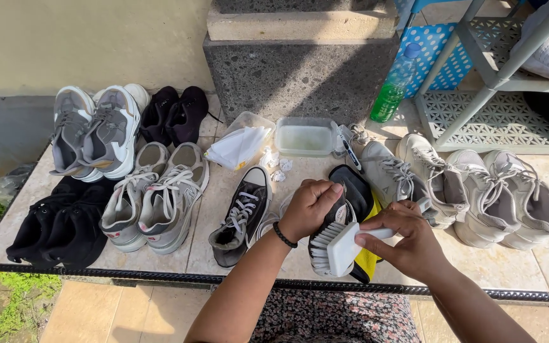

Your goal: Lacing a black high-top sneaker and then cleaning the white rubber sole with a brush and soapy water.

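My left hand [311, 206] grips a black shoe [352, 188] held on its side above the tiled ledge [490, 263]; a black band is on that wrist. My right hand [408, 240] holds a white scrubbing brush [336, 248] with its bristles against the shoe's pale sole. A yellow cloth [367, 260] hangs under the shoe. The matching black high-top sneaker [243, 215] with white laces stands on the ledge just left of my left hand.
Grey sneakers [160, 200], black shoes [65, 225] and more pairs fill the left of the ledge. White sneakers [471, 187] line the right. A clear tub of water [304, 137], a lidded box with tissue [239, 145] and a green bottle [392, 95] stand behind.
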